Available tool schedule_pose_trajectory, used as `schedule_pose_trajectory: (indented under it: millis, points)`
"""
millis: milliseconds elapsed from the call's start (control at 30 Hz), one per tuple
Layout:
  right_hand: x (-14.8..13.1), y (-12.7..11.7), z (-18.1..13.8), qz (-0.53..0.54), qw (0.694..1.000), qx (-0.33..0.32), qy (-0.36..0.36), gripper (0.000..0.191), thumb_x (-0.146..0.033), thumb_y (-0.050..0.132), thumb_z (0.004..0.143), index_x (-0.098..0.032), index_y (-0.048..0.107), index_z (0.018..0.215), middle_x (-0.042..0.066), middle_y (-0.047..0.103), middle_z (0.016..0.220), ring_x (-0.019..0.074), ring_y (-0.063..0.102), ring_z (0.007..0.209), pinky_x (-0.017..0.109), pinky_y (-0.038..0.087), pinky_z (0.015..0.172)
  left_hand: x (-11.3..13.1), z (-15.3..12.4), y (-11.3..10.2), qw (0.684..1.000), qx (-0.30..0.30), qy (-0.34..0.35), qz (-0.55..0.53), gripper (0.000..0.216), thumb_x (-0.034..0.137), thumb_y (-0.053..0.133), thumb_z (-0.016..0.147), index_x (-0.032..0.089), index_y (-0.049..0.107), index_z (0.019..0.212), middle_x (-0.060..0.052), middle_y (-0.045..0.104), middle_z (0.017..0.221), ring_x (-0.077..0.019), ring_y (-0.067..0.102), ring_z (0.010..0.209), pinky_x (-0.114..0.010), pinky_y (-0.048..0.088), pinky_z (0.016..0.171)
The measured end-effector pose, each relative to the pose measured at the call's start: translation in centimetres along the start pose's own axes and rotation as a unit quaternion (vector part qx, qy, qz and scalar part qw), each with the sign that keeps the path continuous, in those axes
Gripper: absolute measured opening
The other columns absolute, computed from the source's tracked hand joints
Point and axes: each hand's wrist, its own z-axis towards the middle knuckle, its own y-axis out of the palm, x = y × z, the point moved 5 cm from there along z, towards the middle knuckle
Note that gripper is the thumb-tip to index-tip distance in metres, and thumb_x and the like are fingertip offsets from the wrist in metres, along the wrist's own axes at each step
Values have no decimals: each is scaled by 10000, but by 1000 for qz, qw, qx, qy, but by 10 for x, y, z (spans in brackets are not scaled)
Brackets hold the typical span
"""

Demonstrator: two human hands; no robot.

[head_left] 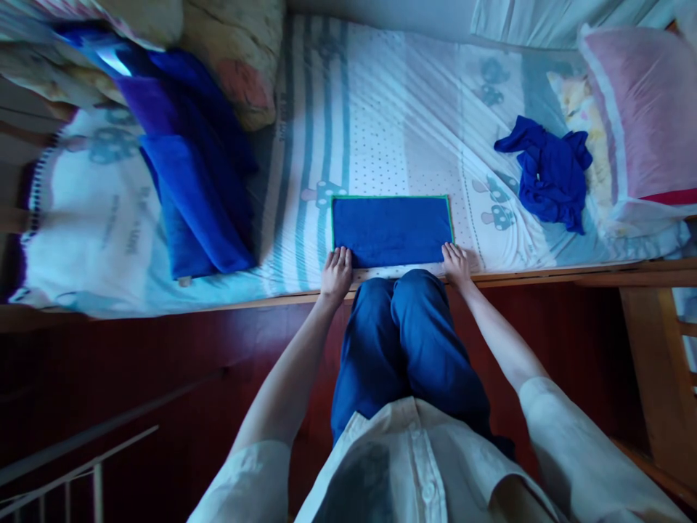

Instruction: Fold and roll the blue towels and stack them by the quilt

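A dark blue towel (393, 231) with thin green edging lies flat on the bed as a neat rectangle, close to the bed's near edge. My left hand (337, 273) is at its near left corner, fingers close together on the cloth and the thumb side partly hidden. At the near right corner, my right hand (456, 263) has its bent fingers closed on the edge. Both hands rest low against the mattress, just in front of my knees.
A long folded blue cloth (204, 196) lies to the left, beside a pillow (239, 58). On the right are a crumpled blue cloth (552, 174) and a pink cushion (647, 116). The wooden bed edge (544, 277) runs before my knees. White rails (98, 487) stand at lower left.
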Motion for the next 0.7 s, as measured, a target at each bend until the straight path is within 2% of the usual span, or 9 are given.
schedule_pose_trajectory:
  millis: [133, 267, 400, 567, 700]
  points:
    - [-4, 6, 12, -34, 999, 5, 11, 536, -45, 371, 930, -62, 588, 1420, 237, 580, 1464, 334, 517, 1394, 566, 295, 1221, 1, 13, 8, 1000, 6, -6, 29, 548, 75, 384, 896, -35, 531, 1413, -323, 540, 1452, -371, 438, 1464, -580, 306, 1234]
    - [-12, 3, 16, -100, 995, -19, 14, 522, -16, 410, 915, -32, 589, 1405, 265, 597, 1433, 334, 550, 1362, 586, 293, 1219, 3, 15, 5, 997, 12, -2, 75, 511, 46, 344, 913, -52, 561, 1365, -342, 577, 1396, -368, 511, 1408, -557, 383, 1192]
    - [-16, 0, 5, -146, 987, -56, 27, 501, -19, 388, 948, 2, 574, 1412, 275, 574, 1451, 320, 541, 1382, 546, 311, 1219, 6, 1, 2, 993, 2, 18, 115, 507, 41, 337, 926, -34, 554, 1377, -321, 574, 1413, -346, 527, 1397, -524, 402, 1188]
    - [-23, -3, -14, -147, 988, -35, 29, 472, -57, 386, 979, -12, 592, 1401, 273, 577, 1447, 323, 552, 1370, 511, 379, 1160, 13, -19, 1, 990, -19, 20, 140, 515, 19, 340, 922, -60, 529, 1395, -347, 549, 1421, -355, 533, 1388, -516, 409, 1186]
    - [-28, -9, -23, -139, 990, -29, 22, 470, -50, 379, 976, -26, 610, 1385, 267, 615, 1405, 313, 581, 1337, 492, 385, 1137, 18, -27, -2, 988, -40, 16, 151, 523, 1, 345, 910, -51, 537, 1393, -338, 550, 1424, -346, 544, 1377, -498, 400, 1191]
